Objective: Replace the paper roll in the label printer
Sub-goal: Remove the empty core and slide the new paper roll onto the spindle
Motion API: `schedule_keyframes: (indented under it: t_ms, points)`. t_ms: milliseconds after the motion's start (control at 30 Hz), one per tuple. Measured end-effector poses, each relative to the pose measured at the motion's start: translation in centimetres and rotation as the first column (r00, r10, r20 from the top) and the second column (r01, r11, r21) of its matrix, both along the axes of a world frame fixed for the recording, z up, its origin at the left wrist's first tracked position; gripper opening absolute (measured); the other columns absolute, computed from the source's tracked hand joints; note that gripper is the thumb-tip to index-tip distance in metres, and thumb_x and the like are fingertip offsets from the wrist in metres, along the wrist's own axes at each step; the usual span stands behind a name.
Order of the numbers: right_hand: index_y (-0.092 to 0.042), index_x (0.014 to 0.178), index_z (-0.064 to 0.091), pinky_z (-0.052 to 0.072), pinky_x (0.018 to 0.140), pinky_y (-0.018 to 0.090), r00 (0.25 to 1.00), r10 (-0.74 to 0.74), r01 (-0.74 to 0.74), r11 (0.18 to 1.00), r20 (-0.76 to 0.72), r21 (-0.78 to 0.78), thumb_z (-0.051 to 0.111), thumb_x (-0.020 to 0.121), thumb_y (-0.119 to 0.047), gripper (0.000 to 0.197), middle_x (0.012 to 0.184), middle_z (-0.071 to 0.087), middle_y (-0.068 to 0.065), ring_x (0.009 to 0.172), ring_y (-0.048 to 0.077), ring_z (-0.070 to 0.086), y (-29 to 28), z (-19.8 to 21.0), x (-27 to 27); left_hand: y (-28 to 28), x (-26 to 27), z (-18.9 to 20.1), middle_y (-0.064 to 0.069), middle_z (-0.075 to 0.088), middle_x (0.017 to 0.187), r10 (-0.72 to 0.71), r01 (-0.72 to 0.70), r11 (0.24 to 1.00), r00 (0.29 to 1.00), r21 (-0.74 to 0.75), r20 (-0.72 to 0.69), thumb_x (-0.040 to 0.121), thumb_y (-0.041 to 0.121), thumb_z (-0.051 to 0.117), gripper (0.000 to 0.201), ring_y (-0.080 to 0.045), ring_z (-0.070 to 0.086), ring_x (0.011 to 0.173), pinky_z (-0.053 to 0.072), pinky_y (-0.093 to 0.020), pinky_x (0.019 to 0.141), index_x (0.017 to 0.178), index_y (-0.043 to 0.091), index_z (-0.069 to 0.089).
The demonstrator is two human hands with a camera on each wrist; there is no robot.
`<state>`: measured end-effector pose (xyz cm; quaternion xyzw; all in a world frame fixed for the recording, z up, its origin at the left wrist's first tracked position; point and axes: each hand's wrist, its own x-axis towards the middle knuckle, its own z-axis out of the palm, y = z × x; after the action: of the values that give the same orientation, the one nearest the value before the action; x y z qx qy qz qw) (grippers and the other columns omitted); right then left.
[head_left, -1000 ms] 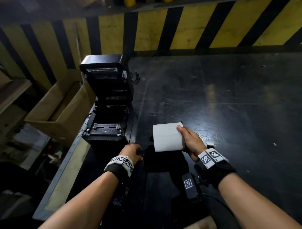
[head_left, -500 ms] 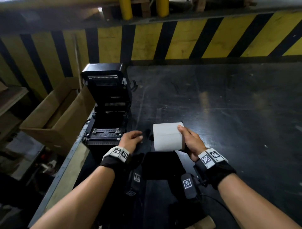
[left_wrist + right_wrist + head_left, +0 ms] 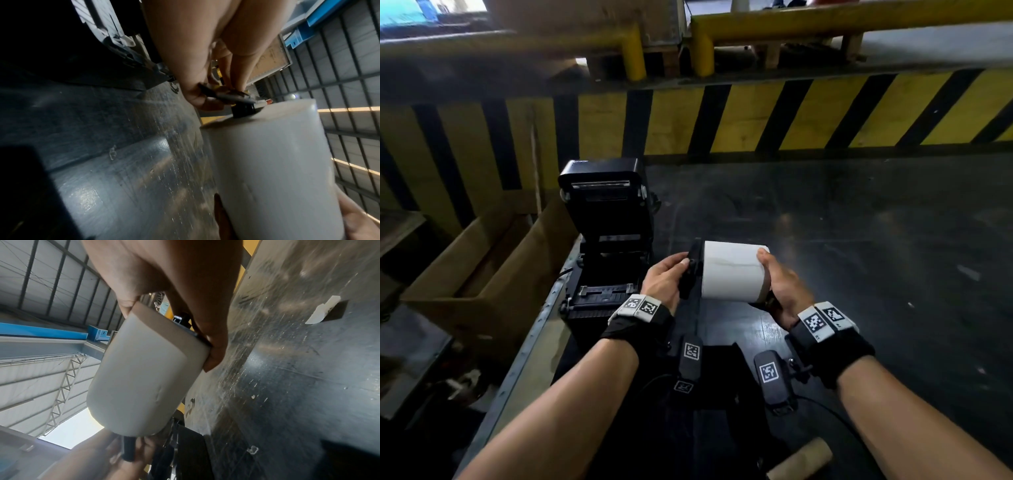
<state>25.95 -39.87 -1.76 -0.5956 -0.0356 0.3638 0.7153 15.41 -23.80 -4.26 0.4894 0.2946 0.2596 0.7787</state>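
Note:
A white paper roll lies sideways between my hands, just right of the label printer, which is black with its lid raised. My right hand grips the roll's right end, thumb on top. A black spindle holder sits against the roll's left end, and my left hand pinches it. Its peg enters the core. The printer's roll bay is dark and looks bare.
An open cardboard box stands left of the printer beyond the table's metal edge. A bare cardboard core lies at the near edge. A yellow-and-black striped barrier runs behind the dark table.
My left hand came up from the table beside the printer and now holds the black holder against the roll's left end. The right hand keeps its grip on the roll.

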Motion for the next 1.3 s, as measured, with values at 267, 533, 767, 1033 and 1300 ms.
schedule_keyframes:
  t_ms: [267, 533, 767, 1033, 1300]
  points:
    - [-0.025, 0.089, 0.066, 0.051, 0.063, 0.033, 0.998, -0.059, 0.058, 0.997, 0.023, 0.045, 0.059, 0.081, -0.043, 0.021, 0.093, 0.064, 0.004, 0.082, 0.022, 0.060, 0.5, 0.8, -2.1, -0.8, -0.4, 1.0, -0.010, 0.065, 0.086, 0.064, -0.053, 0.965, 0.997, 0.257, -0.037, 0.094, 0.008, 0.047, 0.023, -0.011, 0.065, 0.074, 0.054, -0.027, 0.075, 0.107, 0.001, 0.064]
    - [-0.019, 0.084, 0.068, 0.051, 0.077, 0.053, 0.986, -0.103, 0.095, 0.994, 0.132, 0.059, 0.061, 0.080, -0.040, 0.023, 0.096, 0.065, 0.013, 0.086, 0.030, 0.062, 0.9, 1.9, -4.0, 0.8, -2.6, 0.8, -0.017, 0.069, 0.113, -0.003, 0.144, 0.799, 0.972, 0.583, -0.235, 0.088, 0.028, 0.054, 0.036, -0.023, 0.063, 0.108, 0.047, -0.040, 0.101, 0.117, 0.011, 0.064]
    - [-0.012, 0.091, 0.069, 0.053, 0.060, 0.020, 0.933, -0.111, 0.098, 0.994, 0.342, 0.054, 0.058, 0.086, -0.031, 0.022, 0.086, 0.066, 0.002, 0.081, 0.016, 0.059, 1.8, 2.6, -6.1, 1.9, -4.7, 3.9, -0.007, 0.064, 0.085, -0.268, 0.318, 0.912, 0.940, 0.261, -0.209, 0.091, 0.000, 0.046, 0.024, -0.014, 0.059, 0.071, 0.052, -0.021, 0.062, 0.107, 0.003, 0.063]
    - [-0.015, 0.096, 0.068, 0.049, 0.087, 0.037, 0.873, -0.100, 0.098, 0.995, 0.477, 0.030, 0.058, 0.087, -0.031, 0.021, 0.090, 0.069, 0.001, 0.090, 0.018, 0.062, 3.7, 2.9, -8.9, 3.9, -7.5, 6.6, -0.006, 0.065, 0.089, -0.402, 0.454, 0.844, 0.888, 0.287, -0.223, 0.090, 0.027, 0.057, 0.026, -0.013, 0.058, 0.072, 0.046, -0.013, 0.050, 0.106, 0.009, 0.067]
    - [-0.024, 0.133, 0.046, 0.029, 0.115, 0.044, 0.941, -0.062, 0.065, 0.998, 0.332, 0.002, 0.048, 0.075, -0.071, 0.074, 0.142, 0.048, -0.002, 0.131, 0.014, 0.044, 5.8, 2.2, -8.4, 6.2, -9.2, 6.1, -0.010, 0.067, 0.098, -0.431, 0.477, 0.827, 0.878, 0.297, -0.208, 0.085, 0.016, 0.064, 0.021, -0.021, 0.062, 0.088, 0.052, -0.033, 0.081, 0.106, 0.015, 0.068]
